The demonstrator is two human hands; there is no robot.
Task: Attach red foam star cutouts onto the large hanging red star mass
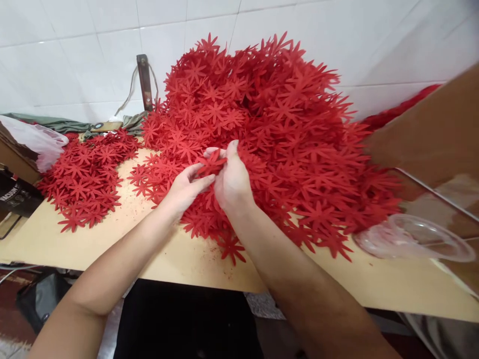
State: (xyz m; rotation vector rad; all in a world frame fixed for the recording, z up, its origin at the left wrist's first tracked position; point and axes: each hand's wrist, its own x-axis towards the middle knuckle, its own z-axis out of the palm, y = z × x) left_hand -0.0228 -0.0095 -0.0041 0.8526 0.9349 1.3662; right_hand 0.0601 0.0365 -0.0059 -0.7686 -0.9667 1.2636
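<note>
Between my two hands is a red flower-shaped cutout [212,162] with long narrow petals. My left hand [187,188] pinches it from the left, thumb in front and fingers partly behind it. Against its right side, my right hand [234,178] is cupped with the thumb pointing up; its fingers are partly hidden behind the cutout. Both hands are just in front of a large heap of the same red cutouts [284,109], which rises against the wall. One loose cutout [230,246] lies below my right wrist.
A smaller pile of red cutouts [84,174] lies left on the wooden table [149,249]. A clear plastic container [407,239] and cardboard [434,139] stand at right. A plastic bag [41,142] and black box [17,192] are at far left; a metal bracket [144,82] is behind.
</note>
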